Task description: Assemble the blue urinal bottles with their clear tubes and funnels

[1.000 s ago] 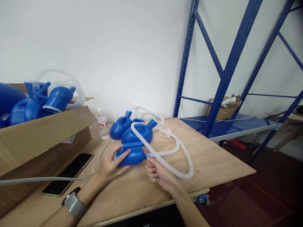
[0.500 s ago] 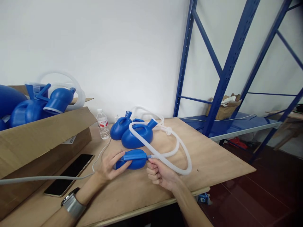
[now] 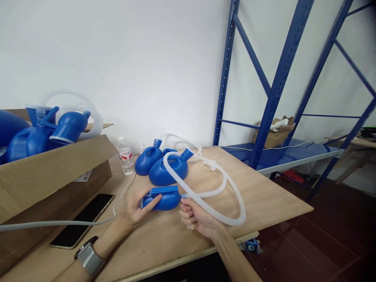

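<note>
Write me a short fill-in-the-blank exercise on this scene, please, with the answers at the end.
The left hand holds a container coloured ____.
The white hose joins that container at the end nearer the ____ hand.
The flat, dark-screened device beside the cardboard box is a ____.
Strapped on the left arm is a ____.
Missing words: blue; right; phone; watch.

Left hand [image 3: 137, 206] grasps, right hand [image 3: 196, 217] pinches, fingers curled.
</note>
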`<state>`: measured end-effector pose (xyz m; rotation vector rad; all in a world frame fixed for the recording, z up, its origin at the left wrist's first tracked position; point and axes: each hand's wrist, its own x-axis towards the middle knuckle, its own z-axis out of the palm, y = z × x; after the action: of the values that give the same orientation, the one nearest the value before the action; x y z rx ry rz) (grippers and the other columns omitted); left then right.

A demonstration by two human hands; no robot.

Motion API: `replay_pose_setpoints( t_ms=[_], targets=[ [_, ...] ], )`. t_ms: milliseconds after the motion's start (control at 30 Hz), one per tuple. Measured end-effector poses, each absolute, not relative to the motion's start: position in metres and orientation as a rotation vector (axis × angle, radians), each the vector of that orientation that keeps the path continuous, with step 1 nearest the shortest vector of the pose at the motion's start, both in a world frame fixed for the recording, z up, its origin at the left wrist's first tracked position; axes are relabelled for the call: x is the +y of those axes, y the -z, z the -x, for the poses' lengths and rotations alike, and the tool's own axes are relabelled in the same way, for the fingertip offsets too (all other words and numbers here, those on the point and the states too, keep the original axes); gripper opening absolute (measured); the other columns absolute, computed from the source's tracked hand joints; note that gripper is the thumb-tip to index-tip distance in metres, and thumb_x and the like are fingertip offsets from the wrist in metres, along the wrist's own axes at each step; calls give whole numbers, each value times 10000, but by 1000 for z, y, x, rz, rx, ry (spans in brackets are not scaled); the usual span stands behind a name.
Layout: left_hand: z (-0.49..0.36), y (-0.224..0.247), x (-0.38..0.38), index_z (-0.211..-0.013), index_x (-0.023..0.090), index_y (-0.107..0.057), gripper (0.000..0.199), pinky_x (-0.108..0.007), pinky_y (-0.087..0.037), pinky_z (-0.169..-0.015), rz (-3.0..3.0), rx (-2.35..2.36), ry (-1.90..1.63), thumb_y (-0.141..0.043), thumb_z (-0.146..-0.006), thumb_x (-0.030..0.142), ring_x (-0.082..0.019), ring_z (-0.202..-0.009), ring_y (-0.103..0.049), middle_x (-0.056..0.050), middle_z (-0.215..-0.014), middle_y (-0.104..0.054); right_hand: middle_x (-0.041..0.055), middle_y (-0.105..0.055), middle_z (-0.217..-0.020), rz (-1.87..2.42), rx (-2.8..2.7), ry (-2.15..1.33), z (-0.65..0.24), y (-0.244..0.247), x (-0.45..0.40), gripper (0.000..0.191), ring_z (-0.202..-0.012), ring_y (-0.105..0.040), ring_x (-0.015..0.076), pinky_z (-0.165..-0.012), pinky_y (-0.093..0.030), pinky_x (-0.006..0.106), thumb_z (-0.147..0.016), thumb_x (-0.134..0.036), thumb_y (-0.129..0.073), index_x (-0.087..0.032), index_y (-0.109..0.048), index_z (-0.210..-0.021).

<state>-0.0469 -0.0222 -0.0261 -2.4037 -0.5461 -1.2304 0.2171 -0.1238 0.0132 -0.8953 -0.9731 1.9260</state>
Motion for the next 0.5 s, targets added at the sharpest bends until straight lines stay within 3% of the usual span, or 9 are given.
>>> replay_pose_setpoints(
  t_ms=[167,300,400,500],
  targets=[
    [41,18,-26,-1252,214,-692,357,-366,-616,-883,2266,-474,1223,-635,-960,412,-272,-1102,-672,-154,-1280,-570,-109,-178,-559,956,-1124,-1849,-213,-13,-126,431,-471,-75,66,-448,-36,238,-949,-409,-514,-229,-273,-641],
    [33,10,-33,-1313,200,-644,412,-377,-609,-908,2342,-502,1211,-643,-950,397,-279,-1122,-658,-170,-1295,-542,-97,-250,-571,1167,-1231,-1681,-218,-7,-119,452,-480,-131,63,-472,-69,242,-956,-493,-512,-221,-323,-649],
    [28,8,-35,-1374,235,-598,456,-382,-606,-913,2347,-545,1229,-662,-942,367,-278,-1133,-648,-157,-1303,-534,-55,-391,-614,1294,-1343,-1444,-225,-4,-119,481,-516,-307,85,-506,-214,237,-968,-603,-488,-206,-461,-699],
    [27,9,-34,-1404,256,-570,490,-379,-612,-887,2340,-582,1250,-670,-937,367,-270,-1109,-651,-151,-1302,-529,4,-546,-683,1457,-1572,-1031,-233,-15,-136,487,-669,-508,165,-640,-355,293,-972,-642,-486,-217,-589,-758]
  ],
)
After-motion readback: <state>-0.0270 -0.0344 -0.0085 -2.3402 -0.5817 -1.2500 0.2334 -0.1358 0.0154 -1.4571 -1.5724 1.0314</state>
